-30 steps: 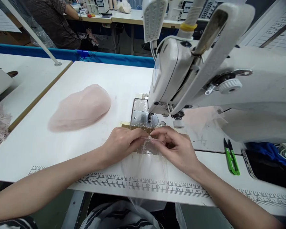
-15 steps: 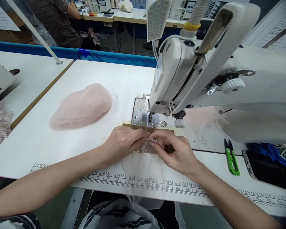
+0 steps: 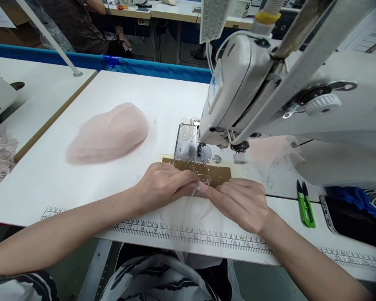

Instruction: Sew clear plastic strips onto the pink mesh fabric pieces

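Between my two hands is a piece of thin sheer fabric (image 3: 191,211), which hangs over the table's front edge toward my lap. My left hand (image 3: 164,184) is closed, pinching the fabric's upper edge between thumb and fingers. Right against it, my right hand (image 3: 241,202) grips the same edge with its thumb pointing at the left fingertips; its other fingers are curled. Just beyond the hands lies a brown taped strip (image 3: 217,173), in front of the metal needle plate (image 3: 186,146) of a white sewing machine (image 3: 235,79).
A pile of pale pink sheer fabric (image 3: 109,133) lies to the left. Green thread snips (image 3: 306,205) and a phone (image 3: 354,221) are at the right. A printed ruler (image 3: 188,236) runs along the front edge. Across the blue cloth barrier (image 3: 166,74) sits another person (image 3: 72,25).
My right hand has turned over, from a raised pinch to curled fingers with the thumb toward the left hand. My left hand stays nearly in place. The camera view has shifted slightly.
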Available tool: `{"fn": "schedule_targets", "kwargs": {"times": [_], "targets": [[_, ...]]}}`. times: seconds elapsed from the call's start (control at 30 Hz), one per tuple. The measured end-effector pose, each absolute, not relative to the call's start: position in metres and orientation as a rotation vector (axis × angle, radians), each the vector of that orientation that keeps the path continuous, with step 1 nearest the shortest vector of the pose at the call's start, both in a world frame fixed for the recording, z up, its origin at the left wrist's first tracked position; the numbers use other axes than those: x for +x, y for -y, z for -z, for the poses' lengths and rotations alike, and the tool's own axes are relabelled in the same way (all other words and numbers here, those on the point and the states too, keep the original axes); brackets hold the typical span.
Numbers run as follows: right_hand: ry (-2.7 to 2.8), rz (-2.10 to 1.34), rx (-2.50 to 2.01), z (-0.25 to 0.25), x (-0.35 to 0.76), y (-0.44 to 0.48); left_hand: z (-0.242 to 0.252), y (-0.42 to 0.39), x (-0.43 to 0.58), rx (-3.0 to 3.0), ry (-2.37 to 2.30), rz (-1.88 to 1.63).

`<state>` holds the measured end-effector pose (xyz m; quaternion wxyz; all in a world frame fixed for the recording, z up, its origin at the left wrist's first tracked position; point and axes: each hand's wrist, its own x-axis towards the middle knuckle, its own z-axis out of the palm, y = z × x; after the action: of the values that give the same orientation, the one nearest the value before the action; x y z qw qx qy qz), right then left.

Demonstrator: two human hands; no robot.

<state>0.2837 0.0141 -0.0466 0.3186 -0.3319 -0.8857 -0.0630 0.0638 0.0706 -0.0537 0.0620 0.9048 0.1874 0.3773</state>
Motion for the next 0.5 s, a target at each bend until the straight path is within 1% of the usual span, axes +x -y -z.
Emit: {"fn": "schedule_targets", "kwargs": {"times": [0.07,0.13,0.2,0.27,0.33,0.4,0.5], "targets": [[2.373,0.058,-0.892,0.043,0.285,-0.014,0.052,-0.069,0.063,2.734,-0.577,-1.148],[2.361,0.024,-0.871,0.039,0.285,-0.013,0.049,-0.067,0.063,2.694,-0.559,-1.123],[2.296,-0.025,-0.883,0.035,0.284,-0.014,0.045,-0.065,0.063,2.565,-0.595,-0.973],[2.212,-0.236,-1.005,0.034,0.281,-0.015,0.042,-0.064,0.065,2.398,-0.709,-0.747],[2.102,-0.519,-1.181,0.035,0.277,-0.018,0.045,-0.065,0.067,2.328,-0.825,-0.602],[2.005,-0.691,-1.353,0.039,0.274,-0.022,0.051,-0.067,0.069,2.437,-0.905,-0.605],[1.943,-0.67,-1.515,0.049,0.271,-0.029,0.06,-0.07,0.071,2.634,-1.002,-0.66]]}}
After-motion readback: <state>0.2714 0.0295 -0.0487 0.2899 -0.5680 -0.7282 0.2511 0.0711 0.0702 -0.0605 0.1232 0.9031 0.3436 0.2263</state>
